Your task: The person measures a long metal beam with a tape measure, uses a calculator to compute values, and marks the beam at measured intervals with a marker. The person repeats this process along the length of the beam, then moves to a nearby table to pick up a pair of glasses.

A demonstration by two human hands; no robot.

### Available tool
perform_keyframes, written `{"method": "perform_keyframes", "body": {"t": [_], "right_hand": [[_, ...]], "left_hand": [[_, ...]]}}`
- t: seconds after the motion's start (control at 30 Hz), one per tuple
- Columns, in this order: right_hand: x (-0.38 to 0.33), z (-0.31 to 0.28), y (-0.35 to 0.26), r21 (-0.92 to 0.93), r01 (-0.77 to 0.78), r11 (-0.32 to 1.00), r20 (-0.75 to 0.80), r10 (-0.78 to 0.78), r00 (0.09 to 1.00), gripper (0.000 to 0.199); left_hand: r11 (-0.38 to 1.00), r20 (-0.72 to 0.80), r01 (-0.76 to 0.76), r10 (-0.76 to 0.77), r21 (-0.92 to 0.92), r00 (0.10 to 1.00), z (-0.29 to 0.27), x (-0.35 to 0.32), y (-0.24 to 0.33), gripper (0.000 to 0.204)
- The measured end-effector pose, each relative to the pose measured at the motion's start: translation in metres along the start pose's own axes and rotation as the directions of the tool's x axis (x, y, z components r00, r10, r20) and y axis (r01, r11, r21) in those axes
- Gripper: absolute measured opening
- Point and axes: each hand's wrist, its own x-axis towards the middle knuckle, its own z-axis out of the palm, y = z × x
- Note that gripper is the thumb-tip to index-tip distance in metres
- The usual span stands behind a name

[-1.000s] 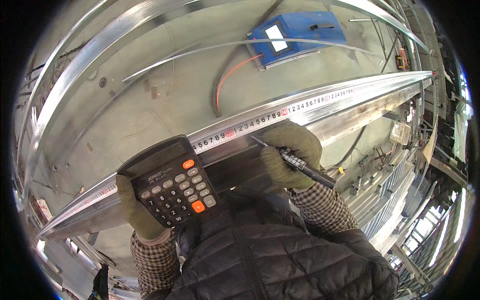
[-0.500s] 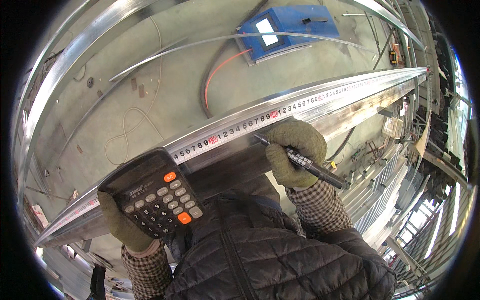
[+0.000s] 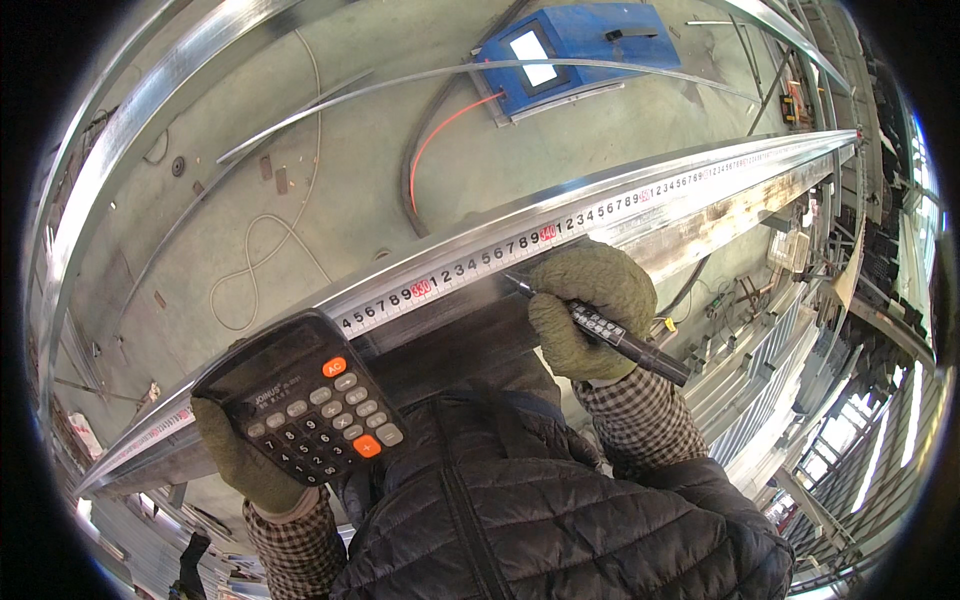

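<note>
My left hand (image 3: 240, 455), in an olive glove, grips a black desk calculator (image 3: 310, 400) by its left side, keys facing up; most of its fingers are hidden underneath. Between the gloved fingers of my right hand (image 3: 592, 305) is a black marker (image 3: 628, 345), its tip pointing up and left toward the tape. A white measuring tape (image 3: 480, 262) with black and red figures lies stretched along a long metal beam (image 3: 450, 345). The marker's tip is just on the near side of the tape; whether it touches the beam I cannot tell.
Beyond the beam, a blue machine (image 3: 585, 55) with a lit screen stands on the floor, a red hose (image 3: 438, 140) running from it. Shiny metal bars (image 3: 150, 110) curve across the far left. Stacked metal profiles (image 3: 770, 385) lie at the right. A thin cable (image 3: 250, 270) loops over the floor.
The calculator and my left hand have shifted slightly left. My right hand holds the marker in nearly the same place, its tip a touch farther left.
</note>
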Motion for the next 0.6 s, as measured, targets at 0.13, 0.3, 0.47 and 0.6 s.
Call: {"method": "perform_keyframes", "body": {"t": [0.13,0.3,0.47,0.6], "right_hand": [[0.002,-0.001,0.000,-0.027,0.045,0.999,0.017,-0.045,0.999,0.020],[0.007,-0.002,0.002,-0.025,0.124,0.992,0.043,-0.122,0.992,0.017],[0.002,-0.006,0.001,-0.053,0.053,0.997,0.070,-0.049,0.996,0.016],[-0.006,-0.009,0.005,0.261,-0.089,0.961,0.003,0.091,0.996,0.014]], "left_hand": [[1.000,-0.024,-0.020,0.020,0.011,1.000,-0.001,0.000,0.000,0.067],[1.000,-0.026,-0.018,0.018,0.010,1.000,0.001,0.000,0.001,0.066],[1.000,-0.060,0.001,-0.001,0.006,0.998,0.007,0.000,0.001,0.066],[0.999,-0.028,0.040,-0.039,0.018,0.999,0.010,-0.001,0.003,0.066]]}}
